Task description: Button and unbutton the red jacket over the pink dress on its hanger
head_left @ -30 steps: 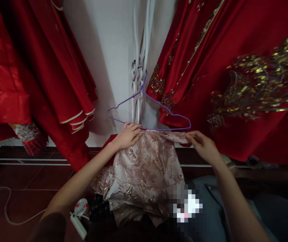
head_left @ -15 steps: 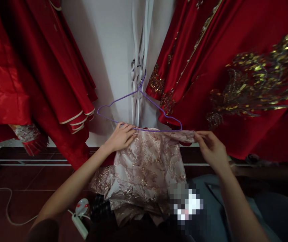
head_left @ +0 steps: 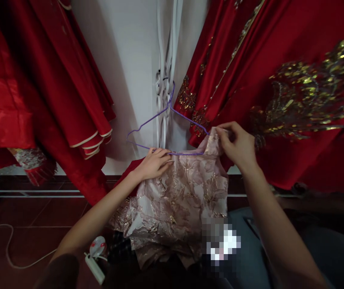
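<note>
A pale pink garment [head_left: 178,196] with gold leaf pattern hangs in front of me under a purple wire hanger [head_left: 156,118]. My left hand [head_left: 155,162] is closed on the garment's top edge together with the hanger's bottom bar. My right hand [head_left: 238,146] pinches the garment's upper right corner and holds it up against the hanger's right arm. The hanger's hook points up toward a white ornamental metal rail [head_left: 166,72] on the wall.
Red satin dresses [head_left: 54,88] hang at left; a red gown with gold embroidery [head_left: 280,92] hangs at right. A white power strip [head_left: 95,269] and white cable [head_left: 9,249] lie on the dark red tiled floor. A blurred patch sits low centre.
My right hand has moved up and left, lifting the garment's right corner onto the hanger's right arm. The hanger shifted slightly right. My left hand stayed on the bottom bar.
</note>
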`<state>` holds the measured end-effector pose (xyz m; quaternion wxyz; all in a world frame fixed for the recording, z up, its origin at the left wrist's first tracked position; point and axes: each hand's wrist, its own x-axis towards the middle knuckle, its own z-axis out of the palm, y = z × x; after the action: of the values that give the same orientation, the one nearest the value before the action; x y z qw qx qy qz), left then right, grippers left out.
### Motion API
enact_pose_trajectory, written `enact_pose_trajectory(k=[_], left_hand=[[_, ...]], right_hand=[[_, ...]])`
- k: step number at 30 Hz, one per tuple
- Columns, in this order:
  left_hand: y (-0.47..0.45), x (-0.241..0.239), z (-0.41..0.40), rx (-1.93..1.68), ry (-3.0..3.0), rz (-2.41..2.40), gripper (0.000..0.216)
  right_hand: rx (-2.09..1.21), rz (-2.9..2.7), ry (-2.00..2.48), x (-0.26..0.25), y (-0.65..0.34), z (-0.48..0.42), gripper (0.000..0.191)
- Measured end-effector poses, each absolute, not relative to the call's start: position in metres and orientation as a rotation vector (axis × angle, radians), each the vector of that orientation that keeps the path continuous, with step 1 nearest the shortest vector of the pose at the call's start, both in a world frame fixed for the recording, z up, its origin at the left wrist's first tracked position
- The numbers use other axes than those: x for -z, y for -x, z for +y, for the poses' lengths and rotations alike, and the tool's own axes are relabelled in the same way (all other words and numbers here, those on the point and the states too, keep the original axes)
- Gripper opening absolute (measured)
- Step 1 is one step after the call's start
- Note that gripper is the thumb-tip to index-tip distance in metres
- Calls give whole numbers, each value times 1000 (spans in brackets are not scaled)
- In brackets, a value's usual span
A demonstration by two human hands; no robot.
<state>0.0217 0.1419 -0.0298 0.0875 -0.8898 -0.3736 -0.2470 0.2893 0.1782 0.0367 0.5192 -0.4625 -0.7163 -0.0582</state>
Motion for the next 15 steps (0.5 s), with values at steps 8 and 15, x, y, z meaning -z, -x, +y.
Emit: enact_pose_trajectory(k=[8, 15], left_hand=[[-26, 20, 155, 1302, 2693, -1202, 27], [91, 59, 194, 1830, 2010, -1854, 30]], right_hand=[[290, -1696, 1092, -39, -253, 205, 21], [301, -1672, 1066, -36, -278, 224, 26]])
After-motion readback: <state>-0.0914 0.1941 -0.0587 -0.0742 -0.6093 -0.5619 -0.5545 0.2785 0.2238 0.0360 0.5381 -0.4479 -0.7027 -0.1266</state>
